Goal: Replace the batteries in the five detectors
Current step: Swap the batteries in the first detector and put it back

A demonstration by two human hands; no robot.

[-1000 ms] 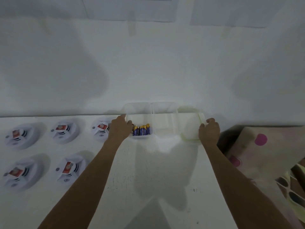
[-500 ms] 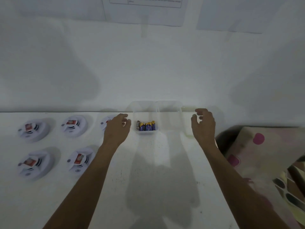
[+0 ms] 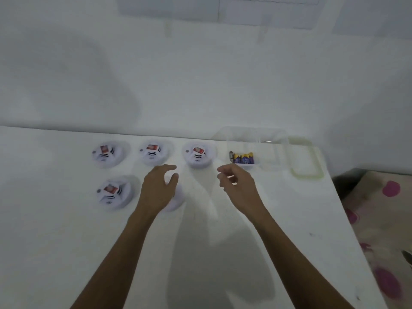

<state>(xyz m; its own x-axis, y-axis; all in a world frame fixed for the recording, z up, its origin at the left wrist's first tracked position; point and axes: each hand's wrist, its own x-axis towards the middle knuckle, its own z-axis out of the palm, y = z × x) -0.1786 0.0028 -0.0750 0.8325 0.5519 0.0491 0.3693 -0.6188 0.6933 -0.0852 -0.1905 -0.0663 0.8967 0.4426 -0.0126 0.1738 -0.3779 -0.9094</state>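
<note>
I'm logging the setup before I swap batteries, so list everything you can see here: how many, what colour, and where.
detectors: five, white, red labels on the four in clear view; three in a back row, two in front, the front right one mostly hidden by the left hand
batteries: several, exact count unclear, purple and yellow, in the box's left end
box: one, clear plastic, at the back of the table, right of the detectors
lid: one, clear with a greenish rim, flat on the table right of the box
table: one, white
cloth: one, pale with pink dots, beyond the table's right edge
papers: a few, white, on the wall
left hand: over the front right detector, fingers spread
right hand: near the box, fingers loosely curled, holding nothing
</note>
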